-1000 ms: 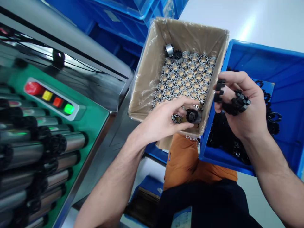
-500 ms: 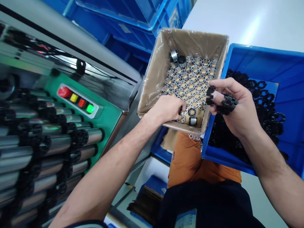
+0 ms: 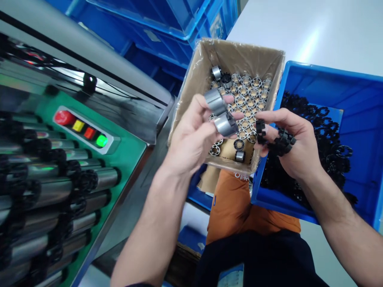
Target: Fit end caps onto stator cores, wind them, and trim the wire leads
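My left hand (image 3: 191,135) is closed on two silver metal rings, an upper metal ring (image 3: 214,101) and a lower metal ring (image 3: 226,124), held above a cardboard box (image 3: 187,107). Inside that plastic-lined box stand many similar metal rings (image 3: 245,101) in rows, a few with black ends. Closed on several black plastic rings (image 3: 280,142), my right hand (image 3: 296,143) hovers by the box's right wall. One black ring (image 3: 260,131) sits near its fingertips, the others lie against the curled fingers. Below it is a blue bin (image 3: 363,95) with a heap of black rings (image 3: 317,135).
At left, a green machine (image 3: 131,157) carries rows of metal cylinders (image 3: 54,189) with black ends, beside a control panel (image 3: 85,129) with coloured buttons. Blue crates (image 3: 167,40) are stacked behind the box. A white tabletop (image 3: 278,32) lies at the upper right.
My left hand has risen out of the box, bringing up two metal rings. My right hand still holds the black rings, almost in the same place. The whole view has shifted slightly.
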Tool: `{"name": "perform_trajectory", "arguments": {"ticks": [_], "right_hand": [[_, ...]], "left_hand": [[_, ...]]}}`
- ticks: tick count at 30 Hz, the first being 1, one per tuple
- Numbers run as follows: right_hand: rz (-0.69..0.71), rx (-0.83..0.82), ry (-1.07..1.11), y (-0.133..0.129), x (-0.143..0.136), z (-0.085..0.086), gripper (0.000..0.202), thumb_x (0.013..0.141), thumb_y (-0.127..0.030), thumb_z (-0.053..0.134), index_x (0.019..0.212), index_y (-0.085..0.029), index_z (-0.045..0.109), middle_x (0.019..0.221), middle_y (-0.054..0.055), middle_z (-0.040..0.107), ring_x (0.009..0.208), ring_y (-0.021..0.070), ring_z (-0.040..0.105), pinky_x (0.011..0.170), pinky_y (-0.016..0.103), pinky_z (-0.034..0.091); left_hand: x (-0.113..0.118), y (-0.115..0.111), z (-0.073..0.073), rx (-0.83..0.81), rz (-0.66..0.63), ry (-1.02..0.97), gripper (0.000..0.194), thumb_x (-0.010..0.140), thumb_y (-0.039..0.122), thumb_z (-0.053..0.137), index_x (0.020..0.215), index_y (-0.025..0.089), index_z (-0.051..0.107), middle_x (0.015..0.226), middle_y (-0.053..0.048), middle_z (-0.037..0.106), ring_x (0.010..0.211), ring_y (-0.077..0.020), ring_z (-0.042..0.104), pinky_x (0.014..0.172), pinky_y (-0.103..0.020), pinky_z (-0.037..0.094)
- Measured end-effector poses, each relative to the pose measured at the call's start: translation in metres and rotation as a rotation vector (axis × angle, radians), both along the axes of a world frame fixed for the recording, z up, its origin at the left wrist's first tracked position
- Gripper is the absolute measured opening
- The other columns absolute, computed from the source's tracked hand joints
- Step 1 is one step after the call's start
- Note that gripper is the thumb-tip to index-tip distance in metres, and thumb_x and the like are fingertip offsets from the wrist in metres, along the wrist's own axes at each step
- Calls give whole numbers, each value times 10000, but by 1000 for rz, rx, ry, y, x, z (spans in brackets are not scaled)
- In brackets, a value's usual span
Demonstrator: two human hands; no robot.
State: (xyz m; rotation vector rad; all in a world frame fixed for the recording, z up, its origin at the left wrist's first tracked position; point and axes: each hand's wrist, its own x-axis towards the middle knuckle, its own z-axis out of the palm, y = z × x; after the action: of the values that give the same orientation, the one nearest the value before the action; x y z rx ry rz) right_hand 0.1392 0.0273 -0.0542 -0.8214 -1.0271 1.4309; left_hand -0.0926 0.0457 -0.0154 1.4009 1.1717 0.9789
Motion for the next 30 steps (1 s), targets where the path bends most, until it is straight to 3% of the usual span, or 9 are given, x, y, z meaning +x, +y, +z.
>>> {"name": "perform_trajectory", "arguments": {"ticks": [2,6,10,15,18,21,24,28,30], "right_hand": [[-15,23,-29,-1,0,1,181,986,-421,968,1120,-324,896,978,-12,850,609,140,749,498,278,667],[-110,75,-153,-2,0,5,240,982,-448,975,1165,-328,875,1008,-6,850,602,137,724,507,283,672],[-154,128,-245,-3,-2,7,198,997,-449,962,1115,-331,856,1002,0,829,654,157,750,529,292,677],[-163,132,-309,-6,-5,6,82,1056,-370,886,1111,-311,877,947,4,806,701,160,756,551,284,663],[-153,114,-303,-7,-7,6,36,1069,-304,857,1102,-310,871,913,-11,786,645,139,710,533,281,633],[-163,129,-334,-8,-9,5,50,1065,-270,841,1073,-314,863,938,4,784,756,181,756,632,336,675],[-180,163,-372,-9,-10,5,68,1073,-269,826,1075,-328,859,956,10,787,815,205,767,719,390,686],[-210,343,-462,-10,-6,5,160,1040,-200,842,1089,-348,879,1020,19,821,916,227,780,822,432,673],[-227,421,-509,-10,-3,6,171,1020,-180,855,1077,-338,886,1019,25,813,943,227,771,825,426,656]], "left_hand": [[23,-1,-12,-136,55,-167,317,1072,489,605,1291,277,694,1476,-103,767,1243,-316,828,794,-403,715],[56,-4,-38,-161,171,-199,651,1171,818,349,1348,273,659,1032,-82,785,920,-284,852,606,-342,624],[68,-13,-50,-215,134,-209,652,1176,857,322,1343,312,638,846,-12,704,759,-232,807,611,-352,647],[71,-24,-44,-197,61,-256,576,1189,806,301,1183,303,582,915,-23,749,838,-237,821,608,-351,645],[71,-28,-41,-183,5,-313,417,1182,717,415,1319,347,551,844,22,715,672,-205,741,560,-337,603],[69,-29,-42,-165,-51,-308,429,1180,676,401,1476,382,498,885,30,738,641,-197,715,601,-357,629],[66,-29,-43,-117,-91,-220,490,1176,721,347,1512,390,479,1096,1,812,797,-223,799,686,-387,671],[64,-32,-39,-48,-23,-183,532,1200,734,346,1502,361,574,1442,-32,792,1144,-262,845,897,-411,724],[65,-34,-39,-39,0,-242,557,1219,736,355,1499,342,632,1444,-40,794,1151,-259,852,911,-396,724]]}}
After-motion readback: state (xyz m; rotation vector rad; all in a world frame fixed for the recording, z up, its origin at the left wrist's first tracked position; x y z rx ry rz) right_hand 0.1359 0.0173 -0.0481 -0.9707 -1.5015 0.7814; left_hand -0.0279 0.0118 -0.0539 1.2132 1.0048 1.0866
